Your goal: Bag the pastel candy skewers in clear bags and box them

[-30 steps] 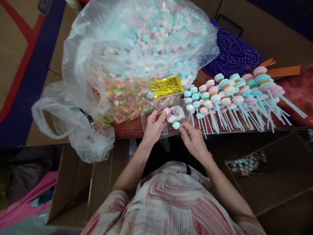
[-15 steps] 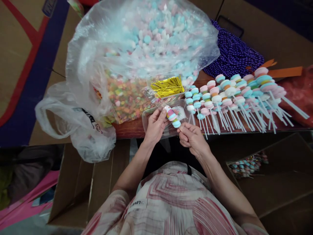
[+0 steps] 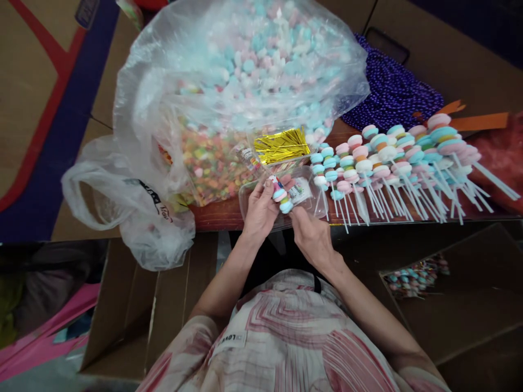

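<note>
My left hand (image 3: 258, 213) and my right hand (image 3: 311, 235) meet at the table's near edge, both gripping one candy skewer (image 3: 280, 196) of pink, blue and green discs. My left fingers pinch its upper discs; my right fingers hold its lower end, where the stick is hidden. A clear cellophane sleeve (image 3: 261, 171) seems to lie around the skewer's top. Under my hands sits a clear plastic tray (image 3: 316, 202) with a small printed label (image 3: 301, 190) in it.
A big clear bag of pastel candies (image 3: 249, 65) and a bag of multicoloured ones (image 3: 208, 163) fill the table's back. Gold twist ties (image 3: 281, 146) lie behind the tray. Several finished skewers (image 3: 400, 158) lie to the right. Purple beads (image 3: 388, 92) are behind, cardboard boxes (image 3: 134, 305) below.
The skewer has shifted a little left and nearer to my left palm. My right hand has slid left and closed in under it.
</note>
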Demonstrator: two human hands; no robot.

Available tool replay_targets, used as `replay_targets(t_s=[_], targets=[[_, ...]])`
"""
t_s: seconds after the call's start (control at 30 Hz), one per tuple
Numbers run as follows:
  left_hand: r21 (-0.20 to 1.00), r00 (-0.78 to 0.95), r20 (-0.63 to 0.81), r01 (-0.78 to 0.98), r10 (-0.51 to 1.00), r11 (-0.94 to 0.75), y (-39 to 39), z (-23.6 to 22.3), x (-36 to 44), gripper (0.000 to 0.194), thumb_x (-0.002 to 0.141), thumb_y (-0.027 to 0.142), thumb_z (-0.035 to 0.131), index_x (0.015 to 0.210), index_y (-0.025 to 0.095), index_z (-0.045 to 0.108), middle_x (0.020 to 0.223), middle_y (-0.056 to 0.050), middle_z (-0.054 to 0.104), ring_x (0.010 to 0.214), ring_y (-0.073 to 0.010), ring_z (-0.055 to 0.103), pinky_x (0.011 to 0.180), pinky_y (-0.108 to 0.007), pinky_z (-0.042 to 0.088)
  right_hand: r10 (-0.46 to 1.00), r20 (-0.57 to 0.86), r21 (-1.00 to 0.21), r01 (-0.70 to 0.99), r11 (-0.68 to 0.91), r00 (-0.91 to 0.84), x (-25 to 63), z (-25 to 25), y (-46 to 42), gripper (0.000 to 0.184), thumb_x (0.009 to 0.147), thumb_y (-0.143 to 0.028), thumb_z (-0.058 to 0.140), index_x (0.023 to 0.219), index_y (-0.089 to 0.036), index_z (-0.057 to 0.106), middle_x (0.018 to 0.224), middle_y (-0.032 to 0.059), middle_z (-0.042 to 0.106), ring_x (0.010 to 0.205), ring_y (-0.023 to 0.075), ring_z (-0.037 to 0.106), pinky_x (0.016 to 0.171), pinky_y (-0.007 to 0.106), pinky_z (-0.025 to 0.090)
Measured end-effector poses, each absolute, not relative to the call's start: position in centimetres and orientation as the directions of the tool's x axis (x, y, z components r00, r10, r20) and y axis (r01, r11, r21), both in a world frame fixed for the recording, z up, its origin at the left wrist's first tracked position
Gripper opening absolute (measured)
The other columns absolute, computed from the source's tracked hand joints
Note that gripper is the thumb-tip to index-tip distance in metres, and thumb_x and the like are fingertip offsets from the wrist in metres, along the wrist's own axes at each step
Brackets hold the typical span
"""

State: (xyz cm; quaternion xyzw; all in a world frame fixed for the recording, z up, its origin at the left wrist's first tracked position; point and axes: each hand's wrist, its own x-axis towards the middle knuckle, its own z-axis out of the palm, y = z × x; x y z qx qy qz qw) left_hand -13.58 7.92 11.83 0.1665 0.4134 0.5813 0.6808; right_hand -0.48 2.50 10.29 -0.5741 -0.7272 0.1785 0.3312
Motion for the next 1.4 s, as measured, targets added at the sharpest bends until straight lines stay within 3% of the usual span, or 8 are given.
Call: replay_targets(t_s=[0.17,0.33,0.63,0.9,1.0,1.1,1.17,1.4], targets=[[0.702,-0.031,-0.352,-0.67,0.936,0.242,7.9,11.8,-13.4,0.025,0.086,0.043,0.081,0.089,0.022,0.067,0.108,-0.004,0.079,0.126,-0.0267,0.069,0.104,-0.042,0.057,0.948,0.312,-0.671,0.692,0.267,-0.063,-0.6,10.1,2.5,0.028,0.104,-0.036,0.051,0.12,-0.018,0.067,0.087,0.0083,0.077,0.07,0.0198,0.071,0.059,0.026,0.051],[0.686,-0.005,-0.342,-0.685,0.94,0.246,7.8,11.9,-13.4,0.023,0.087,0.042,0.08,0.092,0.023,0.068,0.106,-0.003,0.08,0.122,-0.0251,0.071,0.105,-0.042,0.057,0.941,0.319,-0.718,0.62,0.317,-0.111,-1.0,10.8,2.8,0.043,0.105,-0.025,0.047,0.146,-0.021,0.06,0.119,0.0122,0.078,0.103,0.025,0.077,0.086,0.033,0.062],[0.702,0.047,-0.364,-0.642,0.93,0.307,7.7,12.1,-13.5,0.027,0.084,0.041,0.083,0.092,0.02,0.07,0.097,-0.006,0.079,0.125,-0.0281,0.07,0.106,-0.041,0.056,0.954,0.233,-0.817,0.495,0.297,-0.188,-0.6,10.5,3.3,0.046,0.105,-0.023,0.044,0.146,-0.023,0.063,0.119,0.011,0.078,0.11,0.0249,0.075,0.097,0.039,0.061],[0.589,0.119,-0.359,-0.741,0.926,0.324,7.8,12.7,-13.2,0.032,0.1,0.047,0.06,0.094,0.019,0.073,0.098,-0.005,0.08,0.12,-0.0243,0.072,0.106,-0.039,0.057,0.997,-0.021,-0.99,0.138,-0.011,-0.072,-1.0,11.1,3.5,0.052,0.101,-0.028,0.052,0.152,-0.023,0.056,0.072,-0.0014,0.068,0.053,0.0138,0.054,0.054,0.028,0.051],[0.619,0.094,-0.383,-0.712,0.919,0.331,7.9,12.4,-13.4,0.027,0.1,0.041,0.061,0.094,0.018,0.076,0.099,-0.006,0.081,0.121,-0.0245,0.072,0.106,-0.038,0.056,0.988,-0.014,-0.987,0.161,0.012,-0.155,-0.8,11.1,3.5,0.06,0.1,-0.029,0.054,0.16,-0.024,0.045,0.085,0.0018,0.075,0.065,0.0161,0.064,0.063,0.03,0.057],[0.622,0.088,-0.357,-0.72,0.93,0.307,7.7,12.0,-13.4,0.023,0.097,0.041,0.066,0.098,0.02,0.077,0.105,-0.006,0.081,0.122,-0.0249,0.071,0.107,-0.039,0.056,0.985,0.061,-0.966,0.239,0.098,-0.159,-0.9,11.3,3.5,0.059,0.097,-0.032,0.06,0.155,-0.027,0.052,0.132,0.0082,0.073,0.104,0.0232,0.073,0.088,0.038,0.062],[0.626,0.082,-0.351,-0.72,0.933,0.299,7.5,11.8,-13.2,0.023,0.095,0.042,0.069,0.101,0.021,0.077,0.108,-0.006,0.08,0.123,-0.0253,0.071,0.108,-0.04,0.055,0.99,0.113,-0.951,0.28,0.133,-0.087,-1.2,11.5,3.7,0.054,0.095,-0.033,0.064,0.148,-0.027,0.06,0.145,0.0071,0.067,0.121,0.0259,0.069,0.1,0.041,0.059],[0.638,0.095,-0.347,-0.705,0.933,0.309,6.8,12.3,-12.5,0.024,0.096,0.04,0.068,0.097,0.018,0.078,0.116,-0.008,0.079,0.129,-0.0261,0.067,0.111,-0.039,0.052,0.971,0.177,-0.917,0.385,0.102,0.163,-1.9,12.1,4.5,0.029,0.095,-0.036,0.067,0.119,-0.023,0.078,0.11,0.0028,0.081,0.083,0.0181,0.074,0.078,0.03,0.061]])
